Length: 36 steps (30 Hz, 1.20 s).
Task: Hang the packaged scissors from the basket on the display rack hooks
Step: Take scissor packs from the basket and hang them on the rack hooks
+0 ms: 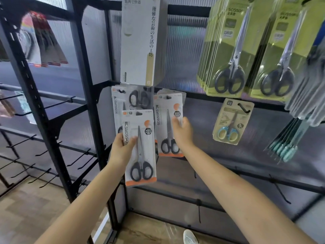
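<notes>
My left hand [121, 148] grips a packaged pair of black-handled scissors [139, 148] by its left edge, thumb on the front, holding it upright in front of the rack. My right hand [182, 131] touches the right side of a matching pack [167, 127] that hangs on a hook [168, 97]. More of the same packs [121, 103] hang behind on the hook to the left. The basket is out of view.
Yellow-green scissor packs [226, 50] hang upper right, a small blue-handled pack [232, 120] at right, a tall white pack [139, 41] above. Bare black hooks [279, 189] jut from the lower rails and from the left rack [22, 141]. A shoe [190, 236] stands on the wooden floor.
</notes>
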Tool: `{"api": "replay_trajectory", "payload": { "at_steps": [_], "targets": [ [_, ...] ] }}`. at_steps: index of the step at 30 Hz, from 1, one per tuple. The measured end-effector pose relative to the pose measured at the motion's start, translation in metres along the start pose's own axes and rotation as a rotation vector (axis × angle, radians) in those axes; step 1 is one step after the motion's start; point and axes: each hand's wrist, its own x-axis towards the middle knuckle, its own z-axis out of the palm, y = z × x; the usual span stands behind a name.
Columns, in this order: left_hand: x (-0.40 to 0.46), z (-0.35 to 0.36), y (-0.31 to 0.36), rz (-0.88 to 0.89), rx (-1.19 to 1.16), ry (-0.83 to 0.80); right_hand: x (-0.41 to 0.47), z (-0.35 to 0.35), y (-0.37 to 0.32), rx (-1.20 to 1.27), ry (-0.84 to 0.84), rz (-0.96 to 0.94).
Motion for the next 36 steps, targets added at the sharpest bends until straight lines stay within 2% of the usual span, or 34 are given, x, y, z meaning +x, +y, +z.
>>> {"api": "replay_trajectory", "payload": {
  "at_steps": [8, 19, 30, 36],
  "targets": [
    [-0.001, 0.000, -0.005, -0.013, -0.011, -0.026, -0.004, -0.002, -0.001, 0.040, 0.105, -0.017],
    [0.000, 0.000, -0.011, -0.008, -0.003, -0.039, -0.003, -0.003, -0.007, -0.047, 0.174, -0.048],
    [0.001, 0.001, -0.016, -0.018, -0.005, -0.047, 0.021, -0.001, 0.004, -0.011, 0.154, 0.093],
    [0.001, 0.004, -0.018, -0.029, -0.013, -0.056, 0.040, 0.003, 0.009, -0.235, 0.077, 0.075]
  ]
}}
